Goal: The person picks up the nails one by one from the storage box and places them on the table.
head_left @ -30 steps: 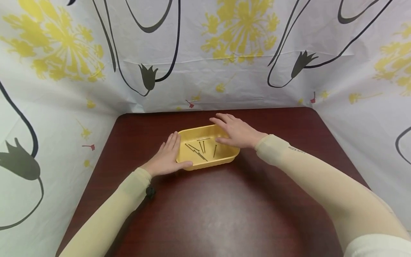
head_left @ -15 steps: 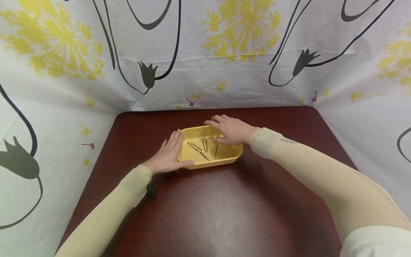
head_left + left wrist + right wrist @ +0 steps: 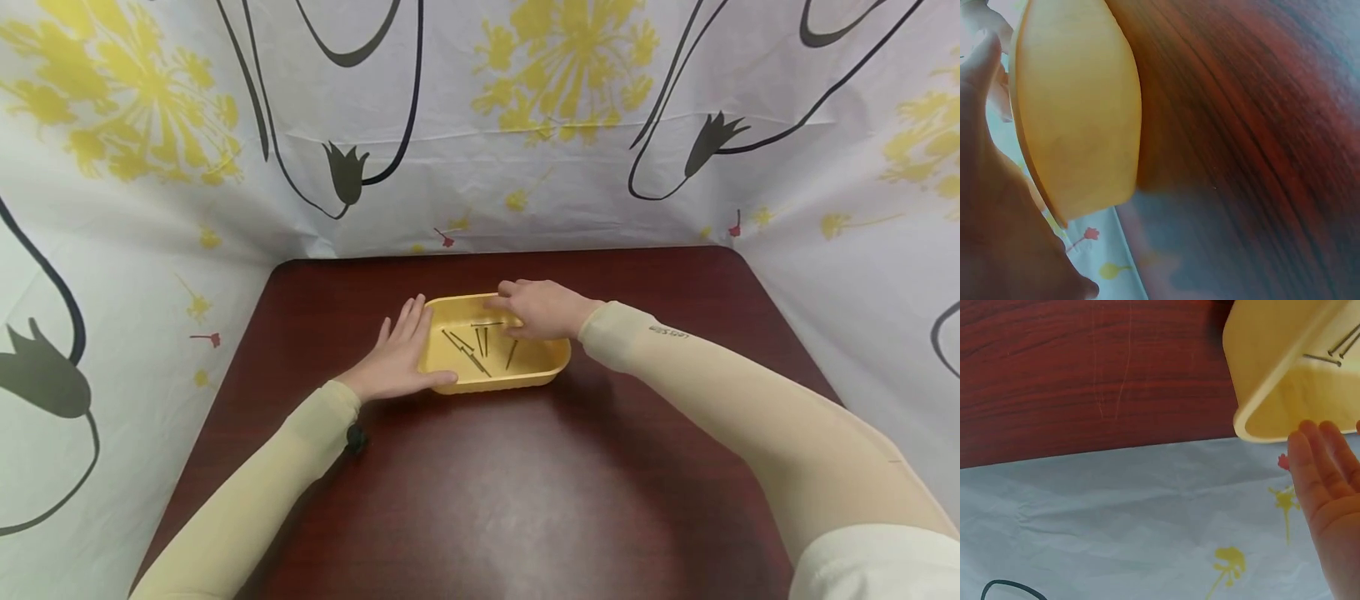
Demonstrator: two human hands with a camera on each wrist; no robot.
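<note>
A yellow plastic tray (image 3: 525, 372) with rounded corners sits on the table, several dark thin nails (image 3: 477, 361) lying loose on its floor. My left hand (image 3: 397, 358) rests at the tray's left end, fingers straight, thumb along the front rim. The left wrist view shows that hand (image 3: 997, 200) beside the tray's outer wall (image 3: 1079, 106). Over the tray's right half, my right hand (image 3: 551, 310) reaches in with bent fingers near the back wall and nothing visibly held. In the right wrist view its extended fingers (image 3: 1316, 469) are by the tray rim, above some nails (image 3: 1322, 359).
The dark red-brown table (image 3: 480, 483) extends toward the front and both sides. A patterned white cloth (image 3: 450, 192) hangs behind it and along the left and right. A small black object (image 3: 356, 439) is at the left wrist.
My right hand has moved slightly left and lower into the tray, its fingers bending more. The tray has shifted slightly right in view with my left hand. The nails remain lying in it.
</note>
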